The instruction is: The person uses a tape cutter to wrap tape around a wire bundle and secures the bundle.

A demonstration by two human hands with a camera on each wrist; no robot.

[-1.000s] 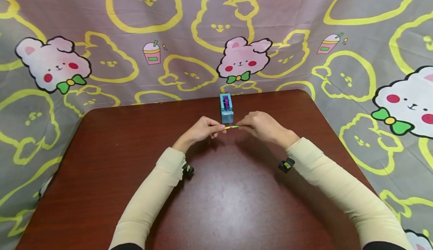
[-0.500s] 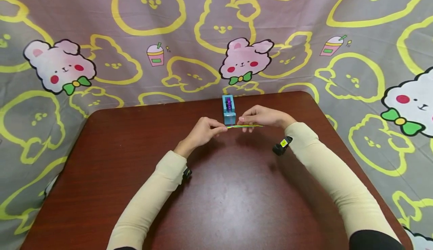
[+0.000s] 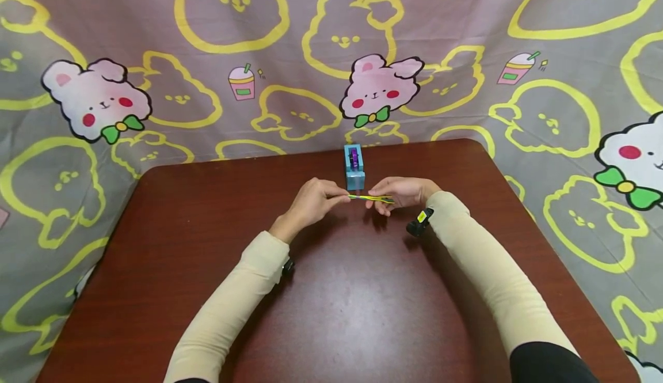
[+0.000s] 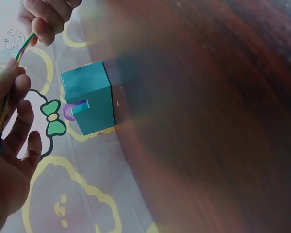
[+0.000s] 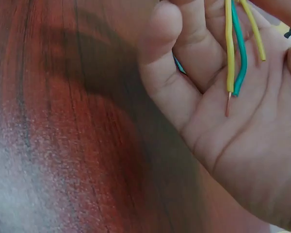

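Several thin yellow and green insulated wires (image 3: 357,197) run in a bundle between the two hands, above the table. My left hand (image 3: 313,198) pinches one end between thumb and forefinger, and the tail trails along its palm in the left wrist view. Farther along the bundle, my right hand (image 3: 401,192) pinches it near the left fingertips. Loose wire ends (image 5: 231,73) fan over the right palm in the right wrist view, one yellow end showing bare copper. Just beyond the hands stands a blue tape dispenser (image 3: 354,178) with a purple roll; the left wrist view shows its side (image 4: 94,99).
The dark red-brown wooden table (image 3: 207,227) spans the work area. A grey-pink curtain (image 3: 290,20) printed with yellow outlines and rabbit faces surrounds its back and sides. A black strap device (image 3: 419,222) sits at the right wrist.
My right hand has turned from back-up to palm partly showing, and has shifted slightly along the wires. More wire length now shows on its side. The left hand keeps its pinch.
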